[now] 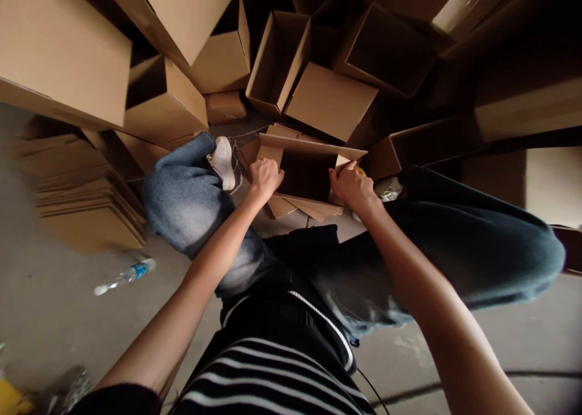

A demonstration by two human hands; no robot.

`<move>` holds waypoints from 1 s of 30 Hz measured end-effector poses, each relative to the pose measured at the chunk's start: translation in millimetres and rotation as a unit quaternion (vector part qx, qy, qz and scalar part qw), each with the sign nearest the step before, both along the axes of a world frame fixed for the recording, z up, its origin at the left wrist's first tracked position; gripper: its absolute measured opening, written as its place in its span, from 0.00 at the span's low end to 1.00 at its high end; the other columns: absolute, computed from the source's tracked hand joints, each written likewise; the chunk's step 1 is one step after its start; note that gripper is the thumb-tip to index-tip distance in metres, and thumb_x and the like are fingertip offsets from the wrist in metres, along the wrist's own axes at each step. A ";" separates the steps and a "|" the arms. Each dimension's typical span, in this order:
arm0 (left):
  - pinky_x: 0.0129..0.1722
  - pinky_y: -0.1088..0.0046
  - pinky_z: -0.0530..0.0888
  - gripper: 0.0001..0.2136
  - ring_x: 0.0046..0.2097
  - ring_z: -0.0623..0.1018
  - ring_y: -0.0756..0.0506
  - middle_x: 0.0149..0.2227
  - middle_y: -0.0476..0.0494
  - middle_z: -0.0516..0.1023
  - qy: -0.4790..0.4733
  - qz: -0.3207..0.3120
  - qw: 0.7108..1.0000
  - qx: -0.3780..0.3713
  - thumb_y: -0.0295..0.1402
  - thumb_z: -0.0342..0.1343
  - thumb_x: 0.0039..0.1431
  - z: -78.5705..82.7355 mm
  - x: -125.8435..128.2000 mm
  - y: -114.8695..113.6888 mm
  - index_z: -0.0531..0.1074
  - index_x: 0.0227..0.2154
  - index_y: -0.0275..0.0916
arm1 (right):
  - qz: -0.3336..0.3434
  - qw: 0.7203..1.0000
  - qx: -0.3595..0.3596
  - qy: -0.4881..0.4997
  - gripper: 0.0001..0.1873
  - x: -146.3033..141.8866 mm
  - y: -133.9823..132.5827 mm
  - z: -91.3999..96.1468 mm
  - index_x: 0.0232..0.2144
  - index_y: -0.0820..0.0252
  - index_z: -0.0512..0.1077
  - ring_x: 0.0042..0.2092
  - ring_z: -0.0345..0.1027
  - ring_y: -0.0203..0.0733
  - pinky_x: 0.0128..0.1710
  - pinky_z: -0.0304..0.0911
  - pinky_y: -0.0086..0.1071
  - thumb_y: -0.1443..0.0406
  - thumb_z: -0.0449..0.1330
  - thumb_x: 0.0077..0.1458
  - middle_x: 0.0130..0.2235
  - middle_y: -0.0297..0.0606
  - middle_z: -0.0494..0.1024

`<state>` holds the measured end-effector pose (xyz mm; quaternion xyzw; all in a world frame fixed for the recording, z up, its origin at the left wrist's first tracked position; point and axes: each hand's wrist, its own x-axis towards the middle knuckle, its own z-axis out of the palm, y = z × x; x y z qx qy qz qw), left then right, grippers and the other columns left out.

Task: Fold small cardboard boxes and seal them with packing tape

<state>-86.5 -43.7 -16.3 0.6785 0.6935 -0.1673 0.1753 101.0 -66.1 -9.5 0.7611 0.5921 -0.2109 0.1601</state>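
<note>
Stacked cardboard boxes (182,26) crowd around a person seated on the floor (54,306). An open box (309,145) sits between the feet, with the left hand (266,178) and right hand (352,185) each clamped on a side flap. A water bottle (125,275) lies nearby.

Open box (313,148): plain brown corrugated cardboard, matt, unprinted, flaps creased. Surrounding boxes (330,102) and flat sheets (86,190) — same matt brown card. Floor (45,318): grey concrete, dull, rough, scuffed. Bottle (127,274): clear glossy plastic, blue label. Trousers (186,196): faded denim, soft weave. Shoe (222,160) — white, probably canvas; too blurred to confirm. Top (273,372): striped knit cloth.
</note>
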 end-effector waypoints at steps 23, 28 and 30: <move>0.61 0.64 0.66 0.51 0.69 0.61 0.32 0.68 0.23 0.59 -0.012 -0.158 0.950 -0.268 0.51 0.72 0.40 32.9 -17.6 6.3 0.55 0.63 0.32 | 0.047 0.999 0.024 -0.014 0.40 4.5 -4.1 -12.2 0.66 0.93 0.49 0.48 0.75 0.61 0.46 0.66 0.46 0.56 0.41 0.69 0.46 0.72 0.77; 0.61 0.67 0.65 0.39 0.67 0.64 0.35 0.67 0.26 0.61 -0.008 -0.159 0.959 -0.234 0.45 0.67 0.51 44.3 -13.1 2.9 0.59 0.60 0.32 | 0.046 0.998 0.025 -0.021 0.41 6.2 -2.8 -15.1 0.66 0.93 0.49 0.48 0.75 0.60 0.45 0.66 0.45 0.54 0.40 0.70 0.45 0.72 0.78; 0.60 0.69 0.66 0.35 0.64 0.68 0.36 0.64 0.28 0.66 -0.017 -0.165 0.962 -0.217 0.46 0.66 0.51 46.2 -13.7 3.0 0.63 0.58 0.32 | 0.044 0.998 0.026 -0.020 0.41 6.6 -2.3 -16.9 0.66 0.93 0.49 0.47 0.75 0.60 0.45 0.66 0.45 0.54 0.40 0.69 0.45 0.72 0.78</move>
